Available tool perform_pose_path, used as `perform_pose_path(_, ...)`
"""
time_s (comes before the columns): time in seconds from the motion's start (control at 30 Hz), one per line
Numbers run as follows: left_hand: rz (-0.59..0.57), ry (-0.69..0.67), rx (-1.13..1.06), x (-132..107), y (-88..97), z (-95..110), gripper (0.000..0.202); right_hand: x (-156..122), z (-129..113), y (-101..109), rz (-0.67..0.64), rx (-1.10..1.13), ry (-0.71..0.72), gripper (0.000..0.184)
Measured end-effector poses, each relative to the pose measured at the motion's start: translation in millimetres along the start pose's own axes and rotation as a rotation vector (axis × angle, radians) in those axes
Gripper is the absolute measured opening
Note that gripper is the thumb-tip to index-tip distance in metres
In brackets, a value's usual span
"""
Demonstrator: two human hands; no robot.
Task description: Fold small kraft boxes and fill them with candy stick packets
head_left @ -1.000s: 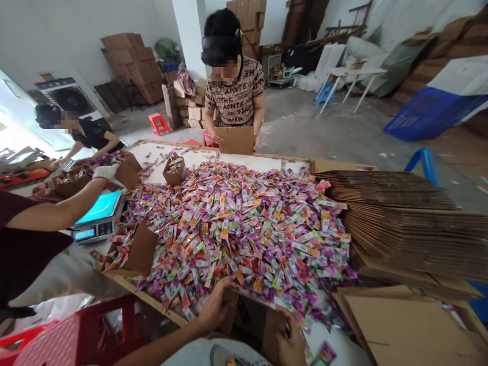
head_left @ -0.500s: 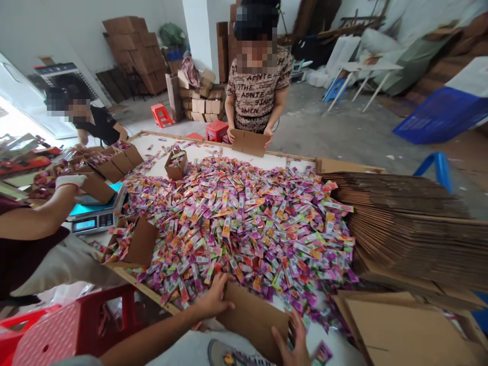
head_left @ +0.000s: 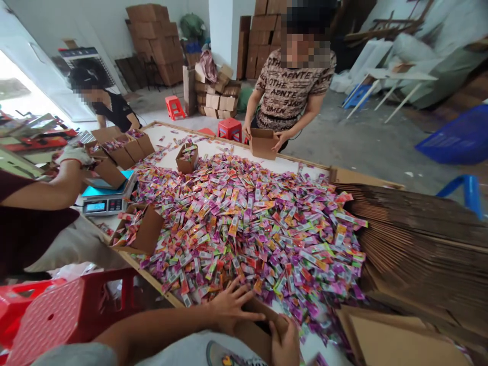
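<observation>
My left hand (head_left: pixel 231 305) lies with fingers spread on the top flap of a small brown cardboard box (head_left: pixel 254 328) at the table's near edge. At the box's right side, my right hand (head_left: pixel 285 343) grips the cardboard. The box sits against a large heap of small colourful sachets (head_left: pixel 247 229) that covers the middle of the wooden-rimmed table (head_left: pixel 152 282). Most of the box is hidden by my hands and the frame's lower edge.
Flat cardboard blanks (head_left: pixel 419 234) are stacked at the right. A person opposite holds a box (head_left: pixel 264 143). At the left, a gloved hand (head_left: pixel 72 155) holds a box over a scale (head_left: pixel 109 201). An open box of sachets (head_left: pixel 139 231) and red stools (head_left: pixel 64 315) stand nearby.
The flat cardboard piece between my hands has become a folded box and my left hand moved onto its top. The person opposite has also folded a flat sheet into a box.
</observation>
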State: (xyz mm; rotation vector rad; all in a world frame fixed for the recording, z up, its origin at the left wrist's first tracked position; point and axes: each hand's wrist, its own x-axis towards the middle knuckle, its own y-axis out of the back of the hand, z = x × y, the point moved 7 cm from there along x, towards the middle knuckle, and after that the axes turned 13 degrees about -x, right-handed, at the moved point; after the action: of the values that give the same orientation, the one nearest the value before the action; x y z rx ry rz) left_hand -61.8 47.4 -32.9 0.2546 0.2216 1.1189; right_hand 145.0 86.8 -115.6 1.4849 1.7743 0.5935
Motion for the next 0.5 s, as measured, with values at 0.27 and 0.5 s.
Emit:
perform_pose_path(0.27,0.377,0.194,-0.095,-83,82.6,42,0.079,42,-61,74,0.368,-0.238,0.320,0.079)
perform_pose_path(0.5,1.805,0.750,-0.621,-349,95.7,34,0.081,-3,-154,-173,-0.427,-0.610,1.169,0.081)
